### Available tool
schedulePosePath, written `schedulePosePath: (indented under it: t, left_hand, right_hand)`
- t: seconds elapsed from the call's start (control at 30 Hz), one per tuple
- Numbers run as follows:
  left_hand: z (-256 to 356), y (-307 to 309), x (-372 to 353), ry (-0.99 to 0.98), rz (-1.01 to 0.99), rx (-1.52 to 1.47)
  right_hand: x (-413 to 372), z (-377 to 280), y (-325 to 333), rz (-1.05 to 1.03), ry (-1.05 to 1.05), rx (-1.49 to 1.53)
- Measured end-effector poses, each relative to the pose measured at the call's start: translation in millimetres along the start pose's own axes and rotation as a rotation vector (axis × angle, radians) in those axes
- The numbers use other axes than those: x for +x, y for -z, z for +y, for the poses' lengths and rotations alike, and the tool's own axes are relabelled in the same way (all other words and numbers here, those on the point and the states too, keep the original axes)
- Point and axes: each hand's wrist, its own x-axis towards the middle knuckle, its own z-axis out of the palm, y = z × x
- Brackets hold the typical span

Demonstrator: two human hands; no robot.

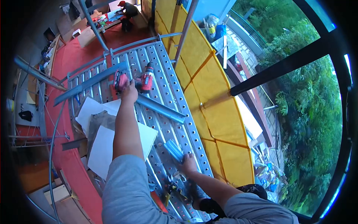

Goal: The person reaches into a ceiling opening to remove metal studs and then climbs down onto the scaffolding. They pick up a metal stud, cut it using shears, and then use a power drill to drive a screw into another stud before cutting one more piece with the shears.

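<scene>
My left hand is stretched far forward, its fingers closed on a red-and-black cordless drill lying on the perforated metal platform. Just to the right lies a second red cordless drill. Closer to my body, my right hand grips the near end of a short metal channel piece. A long metal channel lies between my hands, and another long metal channel slants across the platform's far left side.
White sheets lie left of my left arm. Pliers and other small tools rest near my legs. Scaffold rails cross the far end. A yellow panel and window frame border the right. Another person works on the red floor below.
</scene>
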Motion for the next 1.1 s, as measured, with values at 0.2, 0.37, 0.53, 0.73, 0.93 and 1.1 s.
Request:
schedulePosePath:
  t: [0.2,0.37,0.53,0.73,0.93,1.1]
  left_hand:
    - [-2.7,-19.9,33.9,-0.009,0.102,0.217]
    - [4.0,-22.9,33.1,-0.02,0.159,0.262]
    - [9.4,-7.2,2.3,-0.09,0.151,0.239]
    - [-4.7,3.1,-42.9,-0.38,0.411,-0.045]
    - [1.2,68.6,-115.2,-0.382,0.179,-0.538]
    - [-9.7,105.6,-191.8,-0.344,-0.043,-1.053]
  right_hand:
    - [2.4,-2.6,7.6,-0.047,-0.034,-0.021]
    - [0.5,-3.4,8.9,0.0,-0.006,-0.013]
    - [6.6,5.2,-4.3,0.023,-0.002,-0.04]
    - [3.4,10.3,-13.1,0.031,0.022,-0.125]
    - [-9.6,0.5,-6.3,0.031,0.067,-0.168]
    - [-17.3,-2.2,-13.9,0.058,0.106,-0.204]
